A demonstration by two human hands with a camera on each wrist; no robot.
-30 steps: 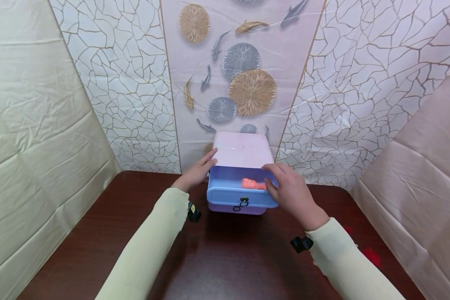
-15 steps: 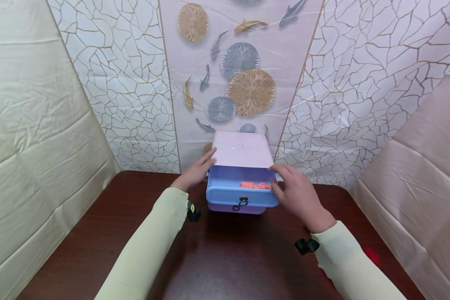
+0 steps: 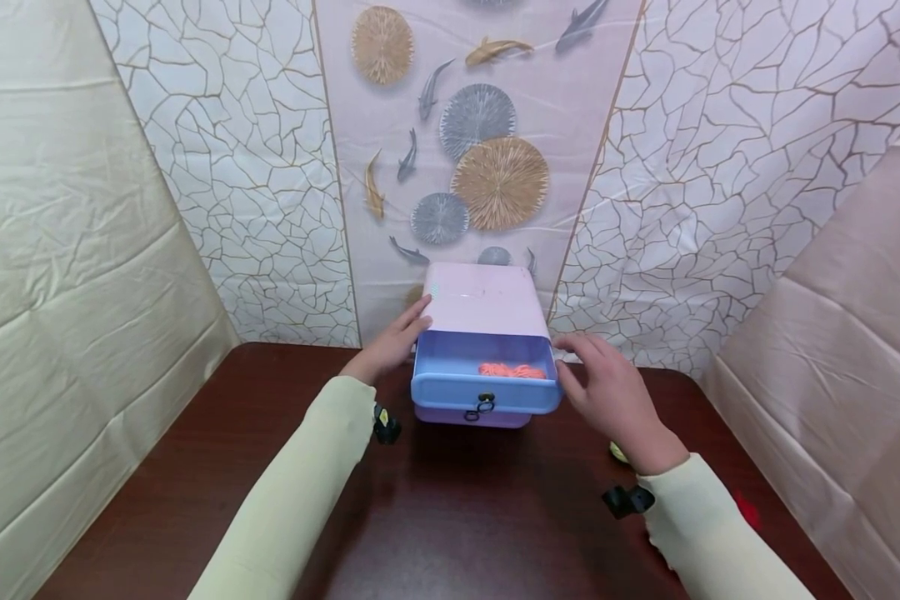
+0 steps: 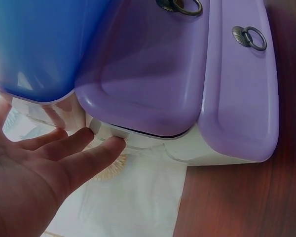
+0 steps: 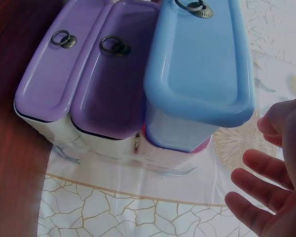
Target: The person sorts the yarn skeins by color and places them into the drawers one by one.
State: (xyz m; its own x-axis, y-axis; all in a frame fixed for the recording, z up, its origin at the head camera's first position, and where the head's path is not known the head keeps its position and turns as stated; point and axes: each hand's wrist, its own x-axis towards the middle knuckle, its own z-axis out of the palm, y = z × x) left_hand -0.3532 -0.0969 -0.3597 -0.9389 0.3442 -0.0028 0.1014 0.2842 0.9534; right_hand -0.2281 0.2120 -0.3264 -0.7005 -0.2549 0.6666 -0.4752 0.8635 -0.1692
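Note:
A small chest of drawers with a pale pink top stands at the back of the table. Its blue top drawer is pulled out, and a coral bundle of yarn lies inside on the right. Below sit purple drawers with metal ring pulls. My left hand rests its extended fingers against the chest's left side. Just off the drawer's right side is my right hand, fingers loosely bent and holding nothing; the right wrist view shows a gap between it and the blue drawer.
A yellow-green object lies on the dark wooden table, partly behind my right wrist. Farther right is something red beside the sleeve. Patterned cloth hangs behind the chest, with plain drapes at both sides.
My right hand has drawn back rightward from over the open drawer, leaving the coral yarn fully uncovered. The yellow-green object has come into view. My left hand has stayed on the chest.

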